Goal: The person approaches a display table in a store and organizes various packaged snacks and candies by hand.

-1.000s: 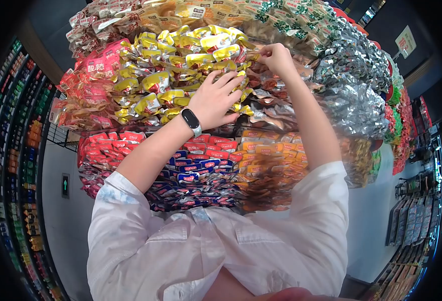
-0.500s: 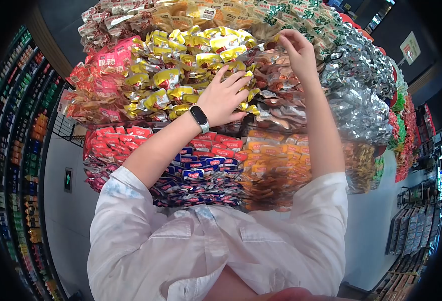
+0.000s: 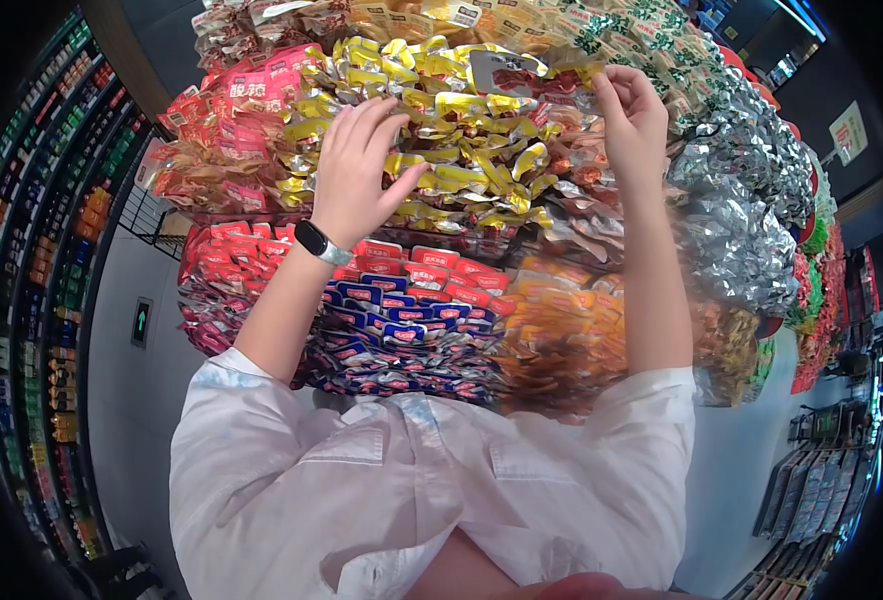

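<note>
Two arms (image 3: 657, 295) reach forward, right hand (image 3: 636, 125) pinching a packet (image 3: 533, 82).

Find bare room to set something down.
Left floor strip, between stocked shelves and the left sleeve; right floor strip, between the right sleeve and racks. Crowded: yellow packets beside the left hand, silver packets beside the right hand.

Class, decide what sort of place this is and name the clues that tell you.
Probably a shop selling packaged snacks: yellow packets and silver packets are massed by kind, tall stocked shelves line the left, and a sign stands at right.
</note>
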Demonstrator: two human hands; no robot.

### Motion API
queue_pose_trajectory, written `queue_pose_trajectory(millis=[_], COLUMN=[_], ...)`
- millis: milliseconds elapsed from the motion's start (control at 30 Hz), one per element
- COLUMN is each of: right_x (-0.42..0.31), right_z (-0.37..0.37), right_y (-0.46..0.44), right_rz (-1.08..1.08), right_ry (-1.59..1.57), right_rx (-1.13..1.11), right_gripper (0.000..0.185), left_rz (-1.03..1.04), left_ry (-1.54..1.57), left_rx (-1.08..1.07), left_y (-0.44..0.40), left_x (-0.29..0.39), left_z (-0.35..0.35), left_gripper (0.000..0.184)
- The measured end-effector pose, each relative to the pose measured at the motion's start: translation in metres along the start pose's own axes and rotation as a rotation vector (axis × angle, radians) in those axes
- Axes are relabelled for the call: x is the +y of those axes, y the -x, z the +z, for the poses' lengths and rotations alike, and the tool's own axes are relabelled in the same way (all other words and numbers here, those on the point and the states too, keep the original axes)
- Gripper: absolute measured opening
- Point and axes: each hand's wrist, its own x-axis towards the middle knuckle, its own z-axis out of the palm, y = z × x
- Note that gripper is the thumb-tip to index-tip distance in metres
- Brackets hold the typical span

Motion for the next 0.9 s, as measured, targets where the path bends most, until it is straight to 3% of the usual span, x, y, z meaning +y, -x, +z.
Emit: queue_pose_trajectory(millis=[133,267,400,533,633,733,900], right_x=[-0.025,-0.036,-0.049,-0.065,-0.059,-0.058,-0.056], right_z=[0.041,0.078,0.102,0.121,0.146,0.168,0.200], right_y=[-0.014,-0.021,-0.022,-0.021,-0.023,-0.021,-0.013], right_rz=[-0.212,-0.395,-0.387,-0.344,-0.448,-0.621,-0.736], right_ry=[0.200,0.260,0.220,0.257,0.259,0.609,0.757], right_rx=[-0.072,-0.193,-0.200,-0.230,-0.283,-0.383,-0.478], right_gripper=[0.016,0.014,0.015,0.014,0.013,0.013,0.015], left_rz=[-0.006,-0.119,-0.148,-0.245,-0.232,-0.260,-0.292], left_ry=[-0.108,0.010,-0.093,-0.057,-0.044,-0.016,0.137], left_rx=[-0.061,0.009,0.157,0.108,0.101,0.085,0.144], left_y=[0.002,0.011,0.017,0.024,0.027,0.031,0.026], left_x=[-0.025,-0.028,-0.033,-0.050,-0.054,-0.053,-0.050], left_z=[0.001,0.001,-0.018,-0.031,-0.031,-0.027,-0.026], left_gripper=[0.070,0.071,0.069,0.067,0.073,0.077,0.074])
